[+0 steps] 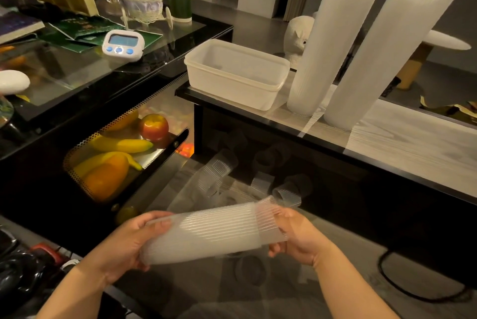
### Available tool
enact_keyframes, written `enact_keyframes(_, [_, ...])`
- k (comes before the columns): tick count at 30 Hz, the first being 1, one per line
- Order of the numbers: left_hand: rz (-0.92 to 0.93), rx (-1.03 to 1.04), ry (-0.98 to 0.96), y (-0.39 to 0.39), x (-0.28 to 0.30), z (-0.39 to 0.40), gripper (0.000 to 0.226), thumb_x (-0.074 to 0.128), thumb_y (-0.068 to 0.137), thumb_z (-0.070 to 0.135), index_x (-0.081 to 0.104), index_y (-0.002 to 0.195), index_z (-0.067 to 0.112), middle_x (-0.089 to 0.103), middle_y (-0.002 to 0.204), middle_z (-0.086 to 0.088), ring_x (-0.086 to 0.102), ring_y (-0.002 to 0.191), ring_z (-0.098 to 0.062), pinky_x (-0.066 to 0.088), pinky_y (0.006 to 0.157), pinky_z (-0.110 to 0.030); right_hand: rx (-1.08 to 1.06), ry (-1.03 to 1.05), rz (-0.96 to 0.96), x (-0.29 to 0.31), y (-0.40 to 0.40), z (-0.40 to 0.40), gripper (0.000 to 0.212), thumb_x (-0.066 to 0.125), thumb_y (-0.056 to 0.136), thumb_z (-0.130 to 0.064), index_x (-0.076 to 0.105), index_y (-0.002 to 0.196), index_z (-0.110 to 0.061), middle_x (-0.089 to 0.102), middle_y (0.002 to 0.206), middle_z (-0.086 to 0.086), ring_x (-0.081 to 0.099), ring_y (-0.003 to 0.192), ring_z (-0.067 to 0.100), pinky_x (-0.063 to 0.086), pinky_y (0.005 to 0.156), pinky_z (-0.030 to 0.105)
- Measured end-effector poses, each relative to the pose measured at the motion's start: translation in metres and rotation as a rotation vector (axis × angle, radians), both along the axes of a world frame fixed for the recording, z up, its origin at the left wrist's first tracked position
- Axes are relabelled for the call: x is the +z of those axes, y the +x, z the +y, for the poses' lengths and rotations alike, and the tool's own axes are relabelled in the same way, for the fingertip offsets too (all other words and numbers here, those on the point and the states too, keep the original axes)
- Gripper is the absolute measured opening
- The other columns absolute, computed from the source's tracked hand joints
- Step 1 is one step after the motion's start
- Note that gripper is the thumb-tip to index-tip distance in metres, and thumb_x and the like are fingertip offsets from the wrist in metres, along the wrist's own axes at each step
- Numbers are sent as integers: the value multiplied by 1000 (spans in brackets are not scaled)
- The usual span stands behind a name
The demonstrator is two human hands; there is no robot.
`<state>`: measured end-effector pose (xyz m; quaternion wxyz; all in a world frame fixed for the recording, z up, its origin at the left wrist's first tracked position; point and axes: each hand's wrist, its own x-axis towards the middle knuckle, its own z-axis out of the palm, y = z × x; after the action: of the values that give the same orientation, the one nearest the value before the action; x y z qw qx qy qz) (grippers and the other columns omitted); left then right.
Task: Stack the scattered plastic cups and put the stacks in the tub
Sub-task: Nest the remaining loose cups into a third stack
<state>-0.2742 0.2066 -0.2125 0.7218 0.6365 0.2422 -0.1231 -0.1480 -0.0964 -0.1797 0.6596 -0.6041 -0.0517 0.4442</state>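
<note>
A horizontal cup stack [214, 232] spans both hands. The left hand [129, 243] grips its base; the right hand [296, 236] grips its rim end, below the tub [236, 73].

Left hand [126, 241] and right hand [296, 236] each grip one end of a level, somewhat blurred cup stack [211, 231].

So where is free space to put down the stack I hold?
The tub is empty inside. The wood top right of the two tall stacks is bare. The lower shelf is crowded with loose cups.
</note>
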Motion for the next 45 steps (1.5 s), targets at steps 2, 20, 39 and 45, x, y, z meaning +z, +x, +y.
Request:
enact_keyframes(2, [-7, -11, -2, -1, 0, 0, 101, 89, 20, 72, 71, 109, 26, 64, 113, -17, 61, 88, -32, 40, 46, -27, 38, -19, 0, 1, -4, 6, 39, 55, 91, -29, 61, 125, -11, 71, 85, 7, 61, 61, 16, 57, 58, 29])
enact_keyframes(20, [-46, 385, -140, 2, -2, 28, 52, 76, 63, 64, 67, 103, 33, 70, 101, -4, 65, 82, -23, 42, 41, -23, 38, -880, -552, -78, 15, 63, 27, 60, 94, -35, 62, 119, -25, 62, 120, 4, 60, 105, 20, 49, 98, 36])
enact_keyframes(39, [-19, 176, -44, 39, 26, 53, 69, 85, 52, 55, 66, 113, 28, 63, 110, -14, 62, 90, -31, 41, 55, -31, -560, 18, -327, 15, 15, 36, 31, 60, 88, -27, 66, 101, 1, 72, 102, 11, 69, 101, 20, 56, 87, 32])
enact_keyframes(45, [0, 196, -87, 55, 16, 14, 45, 84, 62, 43, 69, 102, 28, 62, 101, -10, 60, 76, -25, 39, 42, -24, -396, -73, -483, 14, 20, 46, 32, 56, 89, -37, 70, 101, -10, 70, 114, 4, 64, 112, 22, 52, 97, 35])
